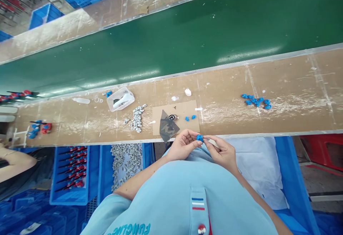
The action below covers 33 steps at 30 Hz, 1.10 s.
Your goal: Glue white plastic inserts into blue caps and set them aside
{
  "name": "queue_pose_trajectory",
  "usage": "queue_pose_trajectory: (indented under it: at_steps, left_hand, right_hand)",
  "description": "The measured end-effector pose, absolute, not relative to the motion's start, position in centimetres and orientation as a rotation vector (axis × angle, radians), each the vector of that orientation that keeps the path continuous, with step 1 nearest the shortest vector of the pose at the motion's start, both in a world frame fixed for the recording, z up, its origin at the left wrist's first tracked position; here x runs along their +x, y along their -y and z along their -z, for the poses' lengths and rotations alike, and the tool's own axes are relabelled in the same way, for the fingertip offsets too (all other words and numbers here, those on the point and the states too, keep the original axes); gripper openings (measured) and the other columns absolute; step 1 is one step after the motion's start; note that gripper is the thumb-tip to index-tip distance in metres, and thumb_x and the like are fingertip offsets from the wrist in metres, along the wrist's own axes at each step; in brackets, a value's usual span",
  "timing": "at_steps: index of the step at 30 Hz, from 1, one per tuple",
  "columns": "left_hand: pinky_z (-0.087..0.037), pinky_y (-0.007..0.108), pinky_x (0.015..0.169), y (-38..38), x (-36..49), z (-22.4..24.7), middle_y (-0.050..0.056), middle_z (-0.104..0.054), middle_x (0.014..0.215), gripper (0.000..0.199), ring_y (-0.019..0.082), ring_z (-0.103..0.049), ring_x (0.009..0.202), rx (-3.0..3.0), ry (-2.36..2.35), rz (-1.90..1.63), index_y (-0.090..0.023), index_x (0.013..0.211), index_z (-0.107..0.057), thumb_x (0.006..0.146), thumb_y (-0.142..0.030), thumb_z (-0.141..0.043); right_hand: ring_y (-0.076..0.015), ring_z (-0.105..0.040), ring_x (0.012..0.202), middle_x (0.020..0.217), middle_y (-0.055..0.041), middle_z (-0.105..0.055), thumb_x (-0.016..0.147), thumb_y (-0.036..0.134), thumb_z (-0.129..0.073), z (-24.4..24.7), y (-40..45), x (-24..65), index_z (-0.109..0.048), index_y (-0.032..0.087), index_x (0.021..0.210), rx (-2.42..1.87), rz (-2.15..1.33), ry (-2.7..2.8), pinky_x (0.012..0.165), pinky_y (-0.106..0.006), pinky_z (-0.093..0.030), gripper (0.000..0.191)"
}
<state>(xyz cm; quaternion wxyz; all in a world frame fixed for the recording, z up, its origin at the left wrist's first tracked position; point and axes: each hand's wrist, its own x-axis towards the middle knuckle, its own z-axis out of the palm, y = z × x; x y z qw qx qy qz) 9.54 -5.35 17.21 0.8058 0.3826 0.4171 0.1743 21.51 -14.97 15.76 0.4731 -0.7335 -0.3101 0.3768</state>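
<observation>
Blue plastic part (199, 138) pinched between both hands at the worktop edge

**Location:** The part is held at 12 o'clock from the chest, just over the near edge of the worktop (294, 85).

**Finger state:** Fingers of the left hand (183, 144) and right hand (221, 153) are closed on the part from opposite sides. The exact contact points are partly hidden.

**Handling (assessed):** The part appears small and light. Its smooth moulded surface may slip, so a fingertip pinch on opposite faces is advised. Stiffness cannot be confirmed from this view.

**Surroundings:** At 11 o'clock, a cardboard sheet (189, 110) lies on the worktop, carrying a dark camouflage-patterned film (167, 126) and two small blue pieces (190, 118). A group of blue parts (255, 101) lies at 2 o'clock. At 10 o'clock, a heap of grey-white small parts (137, 119) sits beside a clear plastic tub (120, 99). A blue crate (103, 170) holding similar grey parts stands at 9 o'clock. A green conveyor belt (171, 42) runs beyond the worktop at 12 o'clock.
</observation>
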Motion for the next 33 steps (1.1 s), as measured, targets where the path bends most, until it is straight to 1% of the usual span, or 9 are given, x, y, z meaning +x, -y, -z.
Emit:
queue_pose_trajectory:
  at_steps: [2,4,7,11,14,19,26,30,33]
  left_hand:
    - [-0.051,0.025,0.066,5.4,9.5,-17.1,-0.001,-0.065,0.072,0.046,0.009,-0.06,0.062,0.821,-0.904,-0.38,-0.015,0.079,-0.055,0.055,-0.041,-0.084]
    - [-0.051,0.025,0.067,5.5,9.4,-16.8,0.0,-0.066,0.073,0.045,0.009,-0.061,0.065,0.83,-0.911,-0.405,-0.015,0.079,-0.056,0.055,-0.041,-0.085]
    - [-0.051,0.027,0.072,5.7,9.3,-16.4,0.003,-0.068,0.079,0.042,0.011,-0.062,0.071,0.892,-0.896,-0.44,-0.016,0.078,-0.057,0.057,-0.041,-0.083]
    - [-0.052,0.029,0.076,5.8,9.0,-16.2,0.005,-0.068,0.082,0.035,0.013,-0.062,0.074,1.093,-0.912,-0.463,-0.016,0.077,-0.06,0.062,-0.041,-0.08]
    - [-0.052,0.029,0.076,5.8,8.9,-16.0,0.006,-0.068,0.082,0.034,0.013,-0.061,0.073,1.209,-0.932,-0.443,-0.015,0.078,-0.061,0.064,-0.04,-0.079]
    - [-0.052,0.029,0.077,5.8,9.0,-15.9,0.006,-0.067,0.083,0.037,0.013,-0.062,0.074,1.175,-0.92,-0.404,-0.014,0.079,-0.061,0.064,-0.043,-0.078]
    - [-0.05,0.027,0.072,5.6,9.4,-16.4,0.003,-0.066,0.075,0.042,0.011,-0.06,0.07,0.956,-0.914,-0.308,-0.014,0.08,-0.058,0.059,-0.042,-0.082]
    - [-0.049,0.027,0.071,5.3,9.6,-16.7,0.002,-0.064,0.075,0.044,0.01,-0.06,0.068,0.902,-0.934,-0.291,-0.013,0.08,-0.058,0.057,-0.041,-0.083]
    - [-0.049,0.026,0.07,5.2,9.7,-16.7,0.001,-0.064,0.074,0.045,0.009,-0.059,0.067,0.888,-0.96,-0.281,-0.013,0.078,-0.057,0.055,-0.041,-0.084]
  right_hand:
    - [-0.0126,-0.047,0.046,0.07,-0.0027,-0.069,0.076,0.034,-0.068,-15.9,14.8,21.4,-0.074,0.025,0.084,-1.77,-0.864,0.733,0.05,-0.028,-0.042,0.013]
    - [-0.0146,-0.054,0.052,0.073,-0.0035,-0.071,0.075,0.035,-0.068,-15.9,14.6,21.3,-0.074,0.024,0.081,-1.735,-0.864,0.677,0.051,-0.027,-0.044,0.014]
    - [-0.0175,-0.06,0.062,0.073,-0.0047,-0.071,0.075,0.038,-0.068,-15.6,14.6,21.3,-0.074,0.021,0.08,-1.704,-1.007,0.599,0.056,-0.027,-0.047,0.019]
    - [-0.0152,-0.054,0.055,0.06,-0.0027,-0.064,0.074,0.043,-0.066,-14.9,14.7,21.7,-0.073,0.018,0.077,-1.712,-1.125,0.601,0.05,-0.025,-0.043,0.025]
    - [-0.012,-0.047,0.05,0.05,0.0012,-0.053,0.073,0.041,-0.064,-14.5,14.6,21.6,-0.069,0.018,0.068,-1.768,-1.108,0.61,0.047,-0.022,-0.038,0.024]
    - [-0.0083,-0.035,0.045,0.045,0.0054,-0.04,0.07,0.037,-0.059,-14.5,14.3,21.2,-0.063,0.018,0.061,-1.854,-1.017,0.623,0.044,-0.02,-0.03,0.022]
    - [-0.0081,-0.034,0.045,0.045,0.006,-0.039,0.068,0.035,-0.056,-14.6,13.9,20.7,-0.06,0.018,0.057,-1.891,-0.948,0.626,0.044,-0.02,-0.029,0.02]
    - [-0.0079,-0.034,0.044,0.045,0.0065,-0.037,0.066,0.034,-0.057,-14.5,13.7,20.3,-0.057,0.019,0.054,-1.943,-0.847,0.614,0.044,-0.02,-0.029,0.019]
    - [-0.0079,-0.033,0.044,0.043,0.0072,-0.035,0.064,0.033,-0.057,-14.4,13.4,20.0,-0.057,0.019,0.053,-1.932,-0.85,0.594,0.044,-0.021,-0.029,0.018]
